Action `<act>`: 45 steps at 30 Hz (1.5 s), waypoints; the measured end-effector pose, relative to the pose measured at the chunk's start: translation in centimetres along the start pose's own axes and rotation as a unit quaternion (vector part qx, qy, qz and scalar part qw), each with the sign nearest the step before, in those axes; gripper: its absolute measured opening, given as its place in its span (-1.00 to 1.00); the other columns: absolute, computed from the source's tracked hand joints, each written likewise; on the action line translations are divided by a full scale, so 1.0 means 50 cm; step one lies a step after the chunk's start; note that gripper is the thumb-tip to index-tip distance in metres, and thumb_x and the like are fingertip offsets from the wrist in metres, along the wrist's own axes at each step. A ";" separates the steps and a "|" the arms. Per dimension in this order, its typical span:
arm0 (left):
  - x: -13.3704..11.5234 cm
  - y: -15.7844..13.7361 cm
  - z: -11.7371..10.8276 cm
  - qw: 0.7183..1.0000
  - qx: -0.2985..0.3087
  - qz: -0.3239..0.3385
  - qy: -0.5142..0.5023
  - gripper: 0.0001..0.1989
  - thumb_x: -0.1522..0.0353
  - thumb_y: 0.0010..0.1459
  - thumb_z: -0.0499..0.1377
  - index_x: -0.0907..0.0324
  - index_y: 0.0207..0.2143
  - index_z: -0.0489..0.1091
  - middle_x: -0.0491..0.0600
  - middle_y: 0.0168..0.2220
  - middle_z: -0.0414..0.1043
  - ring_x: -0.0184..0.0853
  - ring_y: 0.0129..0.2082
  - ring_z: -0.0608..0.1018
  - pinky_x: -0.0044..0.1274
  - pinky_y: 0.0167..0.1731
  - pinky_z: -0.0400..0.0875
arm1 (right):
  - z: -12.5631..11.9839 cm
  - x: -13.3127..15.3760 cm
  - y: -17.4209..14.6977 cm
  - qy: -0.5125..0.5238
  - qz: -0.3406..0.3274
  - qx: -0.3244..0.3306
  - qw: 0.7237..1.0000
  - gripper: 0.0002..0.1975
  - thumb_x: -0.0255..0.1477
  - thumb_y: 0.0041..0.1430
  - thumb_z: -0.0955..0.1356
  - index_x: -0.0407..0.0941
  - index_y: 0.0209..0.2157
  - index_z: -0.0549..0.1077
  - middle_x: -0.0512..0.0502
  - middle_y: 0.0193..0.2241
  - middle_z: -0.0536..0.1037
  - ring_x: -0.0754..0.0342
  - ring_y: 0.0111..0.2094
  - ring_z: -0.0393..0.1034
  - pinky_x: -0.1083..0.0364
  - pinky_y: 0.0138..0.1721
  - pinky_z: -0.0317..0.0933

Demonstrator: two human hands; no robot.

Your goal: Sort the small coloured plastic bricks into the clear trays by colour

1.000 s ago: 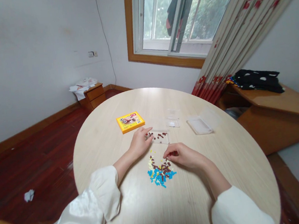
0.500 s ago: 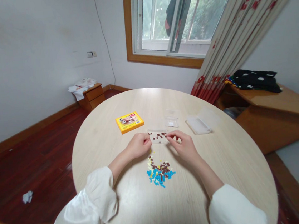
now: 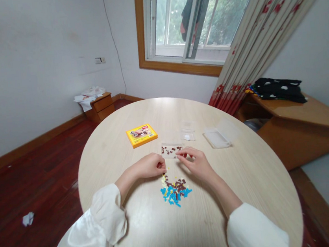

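A clear shallow tray [image 3: 171,145] holds several small dark brown building-block pieces. My right hand [image 3: 197,161] hangs over its right end, thumb and forefinger brought close together above the pieces; whether something is between them is too small to see. Just below the tray's left end, my left hand [image 3: 150,166] is closed in a pinch, its fingertips near the upper end of a loose pile. Whatever those fingers hold is hidden. The pile shows blue pieces [image 3: 176,196], brown pieces [image 3: 181,185] and a few pale yellow pieces [image 3: 164,182].
A yellow box [image 3: 142,135] lies behind my left hand on the round table [image 3: 141,229]. Farther back are small clear plastic cases [image 3: 187,135] and, to the right, an opened clear box [image 3: 217,139]. Wooden furniture [image 3: 306,119] stands past the table's right side.
My left hand has left the tray's left edge and come down toward the pile. The right hand has shifted slightly left, over the tray's pieces.
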State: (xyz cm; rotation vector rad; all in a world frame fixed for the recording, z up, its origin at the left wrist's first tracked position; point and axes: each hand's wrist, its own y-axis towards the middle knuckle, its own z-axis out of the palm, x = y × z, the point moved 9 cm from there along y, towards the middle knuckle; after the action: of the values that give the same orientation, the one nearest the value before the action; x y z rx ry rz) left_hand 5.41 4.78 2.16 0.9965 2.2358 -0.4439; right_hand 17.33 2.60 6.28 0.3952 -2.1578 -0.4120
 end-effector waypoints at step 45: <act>0.002 -0.009 0.004 0.998 0.014 0.029 -0.063 -0.84 0.53 -0.10 0.07 0.28 -0.49 0.45 -0.12 -0.56 0.32 -0.50 -0.58 0.31 -0.65 -0.56 0.16 | 0.042 -0.026 -0.008 -0.015 0.018 0.108 0.994 -0.89 -0.49 0.08 0.30 -0.14 -0.39 0.49 -0.09 -0.40 0.50 0.09 -0.35 0.35 0.10 -0.27 0.21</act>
State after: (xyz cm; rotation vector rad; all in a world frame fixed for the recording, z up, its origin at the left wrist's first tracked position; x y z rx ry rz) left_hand 5.11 4.44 1.97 1.0160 2.0895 -0.5001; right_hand 16.40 3.11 3.99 0.4728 -2.2421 -0.1656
